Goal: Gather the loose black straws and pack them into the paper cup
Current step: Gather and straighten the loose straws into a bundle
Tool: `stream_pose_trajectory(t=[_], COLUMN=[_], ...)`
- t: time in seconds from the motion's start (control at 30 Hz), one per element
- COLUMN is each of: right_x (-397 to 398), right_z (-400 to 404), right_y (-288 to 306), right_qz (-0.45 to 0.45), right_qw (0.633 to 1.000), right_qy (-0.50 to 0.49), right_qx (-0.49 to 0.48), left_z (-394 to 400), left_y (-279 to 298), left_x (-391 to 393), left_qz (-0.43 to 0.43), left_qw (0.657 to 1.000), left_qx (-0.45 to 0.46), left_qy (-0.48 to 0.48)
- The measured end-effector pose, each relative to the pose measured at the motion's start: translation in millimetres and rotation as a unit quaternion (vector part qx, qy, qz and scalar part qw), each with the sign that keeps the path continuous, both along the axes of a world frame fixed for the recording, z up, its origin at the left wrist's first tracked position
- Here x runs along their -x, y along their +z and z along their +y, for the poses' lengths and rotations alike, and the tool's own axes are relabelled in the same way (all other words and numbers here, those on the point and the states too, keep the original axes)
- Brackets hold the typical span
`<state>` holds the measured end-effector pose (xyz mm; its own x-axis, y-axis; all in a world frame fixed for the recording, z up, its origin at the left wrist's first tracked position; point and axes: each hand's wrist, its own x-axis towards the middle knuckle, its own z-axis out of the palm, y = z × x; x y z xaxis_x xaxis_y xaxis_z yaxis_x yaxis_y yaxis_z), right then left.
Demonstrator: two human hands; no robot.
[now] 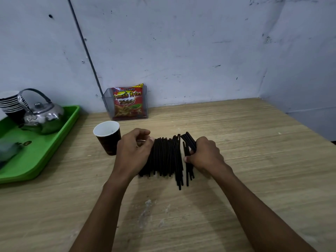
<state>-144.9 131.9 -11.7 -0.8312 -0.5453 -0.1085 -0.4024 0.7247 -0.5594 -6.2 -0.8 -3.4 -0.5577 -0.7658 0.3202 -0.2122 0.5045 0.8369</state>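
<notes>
A pile of loose black straws (166, 157) lies side by side on the wooden table (245, 160), pointing away from me. My left hand (131, 151) rests on the pile's left edge, fingers curled over straws. My right hand (205, 156) grips a small bunch of straws (189, 140) at the pile's right edge, their far ends tilted up. The paper cup (108, 136), dark outside and white inside, stands upright just left of my left hand and looks empty.
A green tray (45, 148) at the left carries a metal kettle (42, 113) and a stack of cups (10, 103). A clear holder with a red snack packet (130, 103) stands against the wall behind the cup.
</notes>
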Motion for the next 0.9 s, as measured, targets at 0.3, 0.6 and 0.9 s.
stream_pose_trajectory(t=[0.3, 0.6, 0.9], right_x=[-8, -12, -26], right_z=[-7, -7, 1], right_y=[8, 21, 19], right_qz=[0.074, 0.1, 0.148], right_qw=[0.995, 0.979, 0.962], right_qy=[-0.005, 0.035, 0.077], right_qx=[-0.06, -0.173, -0.218], left_z=[4, 4, 3], left_y=[9, 18, 20], left_x=[0, -4, -13], left_qz=[0.021, 0.018, 0.011], left_qw=[1.0, 0.999, 0.999], left_qx=[0.009, 0.025, 0.039], left_qy=[-0.011, -0.029, -0.037])
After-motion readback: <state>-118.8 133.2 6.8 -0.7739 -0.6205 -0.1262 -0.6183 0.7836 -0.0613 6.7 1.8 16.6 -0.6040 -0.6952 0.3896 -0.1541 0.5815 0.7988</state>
